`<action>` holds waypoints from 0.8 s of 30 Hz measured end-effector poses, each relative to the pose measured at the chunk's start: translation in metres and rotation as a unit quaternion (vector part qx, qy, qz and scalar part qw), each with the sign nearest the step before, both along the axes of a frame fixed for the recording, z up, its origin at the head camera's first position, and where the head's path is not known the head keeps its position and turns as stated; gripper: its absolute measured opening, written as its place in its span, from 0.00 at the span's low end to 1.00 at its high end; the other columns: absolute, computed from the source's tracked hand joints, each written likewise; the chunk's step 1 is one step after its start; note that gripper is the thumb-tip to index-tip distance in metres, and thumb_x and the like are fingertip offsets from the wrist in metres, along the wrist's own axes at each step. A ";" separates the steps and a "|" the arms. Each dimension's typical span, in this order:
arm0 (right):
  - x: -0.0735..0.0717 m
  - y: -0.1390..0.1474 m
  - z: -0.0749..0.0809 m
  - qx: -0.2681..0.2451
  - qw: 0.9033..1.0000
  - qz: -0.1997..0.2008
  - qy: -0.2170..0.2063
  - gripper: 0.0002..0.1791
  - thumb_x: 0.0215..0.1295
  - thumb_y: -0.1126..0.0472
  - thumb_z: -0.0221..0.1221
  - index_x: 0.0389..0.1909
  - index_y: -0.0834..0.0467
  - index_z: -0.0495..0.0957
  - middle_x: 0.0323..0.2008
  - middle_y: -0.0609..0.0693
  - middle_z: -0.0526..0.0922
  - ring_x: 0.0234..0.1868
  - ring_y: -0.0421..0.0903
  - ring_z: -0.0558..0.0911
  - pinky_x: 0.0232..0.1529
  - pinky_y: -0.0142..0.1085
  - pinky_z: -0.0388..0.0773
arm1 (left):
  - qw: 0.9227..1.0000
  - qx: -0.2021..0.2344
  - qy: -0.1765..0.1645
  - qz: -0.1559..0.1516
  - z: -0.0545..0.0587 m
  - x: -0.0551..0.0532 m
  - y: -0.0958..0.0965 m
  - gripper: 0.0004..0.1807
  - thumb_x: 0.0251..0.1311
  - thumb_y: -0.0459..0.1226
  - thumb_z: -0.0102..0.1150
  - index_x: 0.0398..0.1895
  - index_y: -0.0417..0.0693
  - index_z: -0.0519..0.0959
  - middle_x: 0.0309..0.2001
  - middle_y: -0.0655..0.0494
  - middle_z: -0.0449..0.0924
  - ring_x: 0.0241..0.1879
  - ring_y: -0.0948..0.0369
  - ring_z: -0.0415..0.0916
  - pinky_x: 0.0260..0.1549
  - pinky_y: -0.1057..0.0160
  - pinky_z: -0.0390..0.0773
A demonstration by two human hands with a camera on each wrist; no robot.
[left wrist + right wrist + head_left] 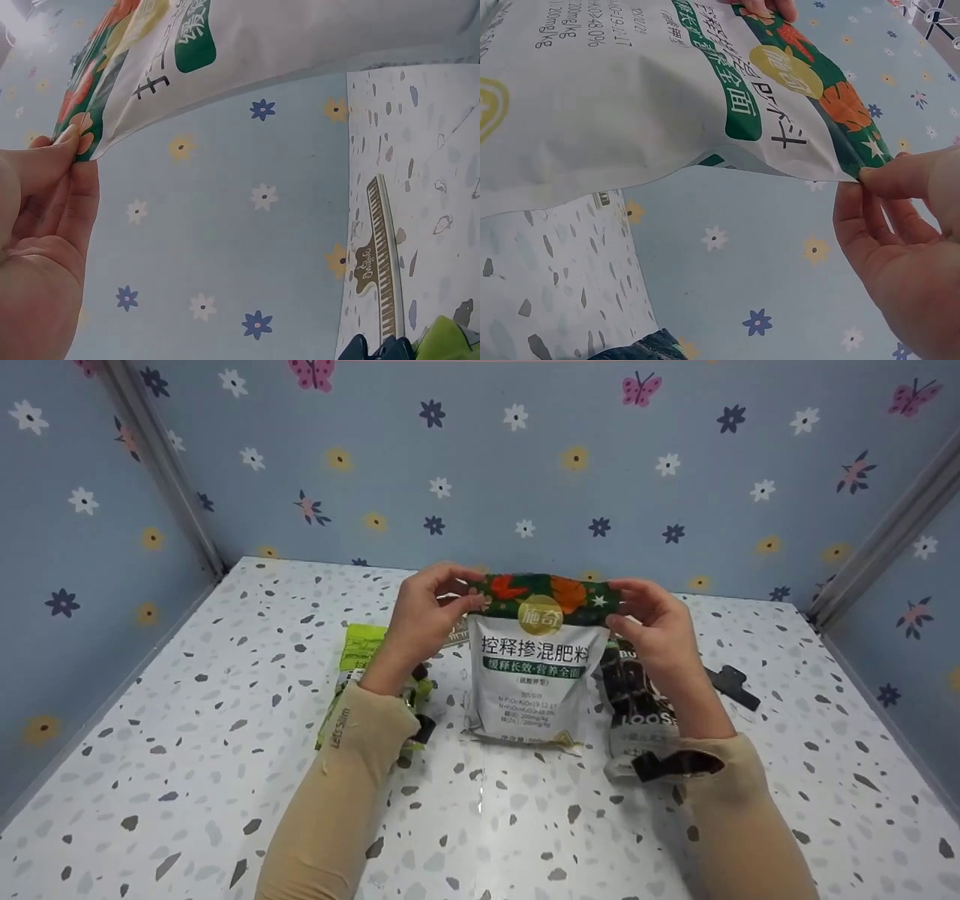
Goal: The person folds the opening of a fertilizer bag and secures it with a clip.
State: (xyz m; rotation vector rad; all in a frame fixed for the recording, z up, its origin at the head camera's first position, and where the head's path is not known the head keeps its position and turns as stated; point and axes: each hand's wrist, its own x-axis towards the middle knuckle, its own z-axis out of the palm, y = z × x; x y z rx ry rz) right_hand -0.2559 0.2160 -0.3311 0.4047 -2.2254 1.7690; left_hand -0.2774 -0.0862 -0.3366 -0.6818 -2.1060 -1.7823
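Observation:
A white fertilizer bag [529,682] with a green, flower-printed top band stands upright in the middle of the table, its printed front towards me. My left hand [427,615] pinches the band's left corner between thumb and fingers. At the opposite corner, my right hand [660,626] pinches the band the same way. In the left wrist view, the left thumb [64,142] presses on the printed band. Between the two hands the top edge is stretched nearly straight. Whether the bag's mouth is sealed, I cannot tell.
A yellow-green bag [364,641] lies left, partly behind my left forearm. To the right is a dark bag [637,690] with white lettering, and beyond it a black clip [733,686]. A ruler-like strip [386,262] lies behind the fertilizer bag. Patterned walls [495,465] enclose the table.

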 end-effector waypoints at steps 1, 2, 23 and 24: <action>0.000 0.000 0.001 -0.001 1.000 0.000 0.007 0.23 0.61 0.79 0.61 0.57 0.64 0.77 0.46 0.55 0.81 0.43 0.48 0.80 0.42 0.32 0.81 | 1.000 0.004 0.004 -0.002 0.001 0.000 0.000 0.13 0.58 0.30 0.69 0.46 0.44 0.84 0.46 0.54 0.81 0.44 0.59 0.81 0.47 0.63 0.80; 0.001 0.000 0.001 -0.002 1.000 -0.001 0.014 0.23 0.61 0.79 0.61 0.57 0.65 0.77 0.45 0.55 0.81 0.43 0.48 0.80 0.43 0.32 0.80 | 1.000 0.007 0.009 -0.003 0.001 0.001 0.001 0.13 0.58 0.30 0.69 0.46 0.44 0.84 0.46 0.54 0.81 0.44 0.59 0.81 0.47 0.63 0.81; 0.002 -0.001 0.003 -0.030 0.997 0.028 0.069 0.21 0.56 0.85 0.59 0.52 0.69 0.80 0.36 0.53 0.83 0.41 0.47 0.82 0.42 0.33 0.81 | 0.999 0.001 0.044 -0.015 0.004 0.002 -0.006 0.10 0.57 0.32 0.70 0.43 0.44 0.85 0.41 0.53 0.82 0.40 0.59 0.83 0.46 0.60 0.81; 0.002 -0.001 0.003 -0.031 0.997 0.030 0.068 0.21 0.56 0.85 0.58 0.51 0.69 0.79 0.37 0.53 0.83 0.41 0.47 0.82 0.42 0.33 0.81 | 0.999 -0.003 0.039 -0.014 0.004 0.002 -0.006 0.10 0.58 0.32 0.70 0.43 0.44 0.85 0.41 0.54 0.83 0.40 0.59 0.83 0.46 0.60 0.81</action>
